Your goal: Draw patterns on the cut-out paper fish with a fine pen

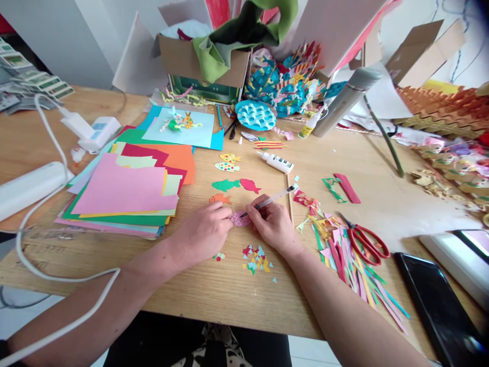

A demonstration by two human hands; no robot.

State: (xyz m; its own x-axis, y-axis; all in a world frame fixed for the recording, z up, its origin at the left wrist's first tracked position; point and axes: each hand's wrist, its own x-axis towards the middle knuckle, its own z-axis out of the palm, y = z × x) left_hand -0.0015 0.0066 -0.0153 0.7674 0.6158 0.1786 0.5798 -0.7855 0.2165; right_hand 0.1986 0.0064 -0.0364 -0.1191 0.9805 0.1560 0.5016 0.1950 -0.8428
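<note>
A small pink paper fish (240,219) with dark dots lies on the table between my hands. My right hand (272,223) is closed around a pen (273,198), whose tip meets the pink paper. My left hand (208,229) is closed at the left end of the pink fish, its fingertips pressing on that edge. Just beyond lie an orange paper fish (220,198), a green one (225,185), a red one (250,185), and two patterned ones, white dotted (226,166) and yellow (229,158). Tiny paper triangles (257,259) are scattered nearer me.
Stacked coloured paper (122,186) sits at left beside a white cable (23,244). To the right are red-handled scissors (369,243), paper strips (357,270), a thin stick (290,204) and a phone (435,306). A glue bottle (278,163) and a grey flask (347,99) are farther back.
</note>
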